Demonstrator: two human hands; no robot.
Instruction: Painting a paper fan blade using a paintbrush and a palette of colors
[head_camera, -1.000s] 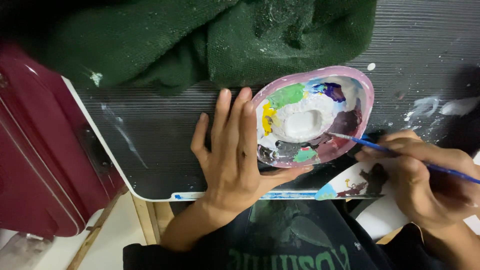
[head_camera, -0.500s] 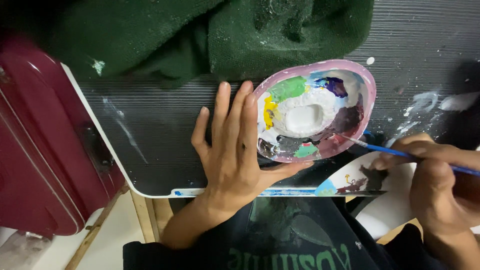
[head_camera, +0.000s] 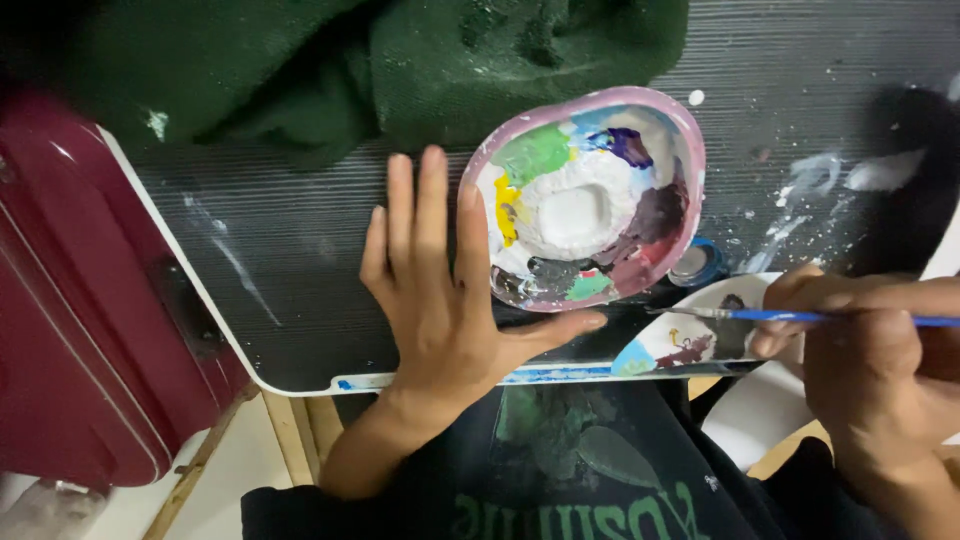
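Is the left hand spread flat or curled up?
Spread flat: the left hand lies palm down on the dark ribbed board, fingers straight, thumb stretched under the paint palette.

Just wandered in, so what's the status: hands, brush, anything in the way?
Left hand flat on the dark board, beside the palette. Right hand grips the blue brush, tip over a small painted piece. Green cloth behind the palette, not blocking.

A dark ribbed board carries a paint palette and green cloth.

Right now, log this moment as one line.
left hand: flat on black board, touching paint palette | right hand: holding blue paintbrush
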